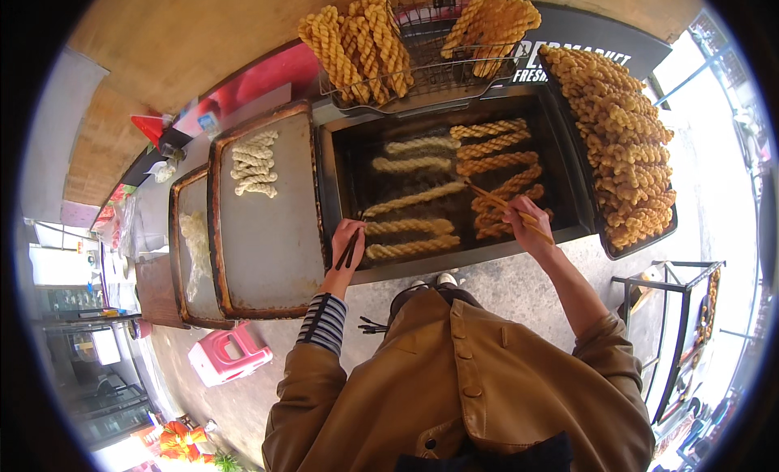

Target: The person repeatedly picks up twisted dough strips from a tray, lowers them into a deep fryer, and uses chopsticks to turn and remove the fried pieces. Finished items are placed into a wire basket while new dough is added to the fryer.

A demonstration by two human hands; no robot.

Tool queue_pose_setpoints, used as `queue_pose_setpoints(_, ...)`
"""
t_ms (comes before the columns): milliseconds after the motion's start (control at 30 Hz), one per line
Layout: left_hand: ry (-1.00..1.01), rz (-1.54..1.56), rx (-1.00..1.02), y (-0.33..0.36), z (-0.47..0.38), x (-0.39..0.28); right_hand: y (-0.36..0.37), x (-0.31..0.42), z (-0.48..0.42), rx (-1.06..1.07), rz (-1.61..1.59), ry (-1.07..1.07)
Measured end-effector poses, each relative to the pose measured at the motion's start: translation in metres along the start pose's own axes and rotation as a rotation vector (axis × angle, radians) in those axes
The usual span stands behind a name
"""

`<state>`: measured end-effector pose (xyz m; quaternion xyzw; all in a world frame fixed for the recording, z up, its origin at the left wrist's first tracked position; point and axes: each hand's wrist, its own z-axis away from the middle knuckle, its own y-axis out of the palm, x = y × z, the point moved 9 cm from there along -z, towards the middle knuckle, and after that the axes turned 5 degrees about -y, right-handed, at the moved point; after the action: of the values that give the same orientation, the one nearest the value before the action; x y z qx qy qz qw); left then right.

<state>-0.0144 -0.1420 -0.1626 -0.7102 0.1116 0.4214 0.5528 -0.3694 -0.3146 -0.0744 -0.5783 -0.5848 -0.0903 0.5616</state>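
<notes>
My left hand [349, 244] grips a dark pair of chopsticks [347, 253] at the near left edge of a metal frying vat [438, 272]. Their tips meet the left end of a pale dough twist [414, 198] in the dark oil. A wooden pair of chopsticks [494, 201] is in my right hand [528, 223], over the vat's right side, with its tips by that twist's right end. Other pale twists [409, 226] float at the left. Browner fried twists [496, 163] lie at the right, some partly hidden by my right hand and its chopsticks.
Left of the vat, raw dough twists [254, 164] lie on a metal tray [274, 259]; another tray [182, 247] holds a plastic bag. A wire basket [426, 85] with fried twists stands behind. Fried twists [621, 149] are heaped on a tray at right. A pink stool [228, 353] stands on the floor.
</notes>
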Motion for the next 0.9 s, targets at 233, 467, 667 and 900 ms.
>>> queue_pose_setpoints(233,-0.03,0.067,0.091,-0.01,-0.023,0.014,-0.016,-0.016,-0.005,-0.021,-0.253,0.343)
queue_pose_setpoints(467,-0.11,0.489,0.089,-0.024,-0.088,-0.003,-0.011,-0.011,-0.02,-0.16,-0.468,0.343)
queue_pose_setpoints(667,0.215,-0.096,0.195,0.041,-0.111,-0.043,0.034,-0.019,-0.031,-0.159,-0.248,0.186)
queue_pose_setpoints(900,-0.073,0.197,0.361,0.047,-0.094,-0.009,0.039,-0.004,-0.032,-0.084,-0.133,0.072)
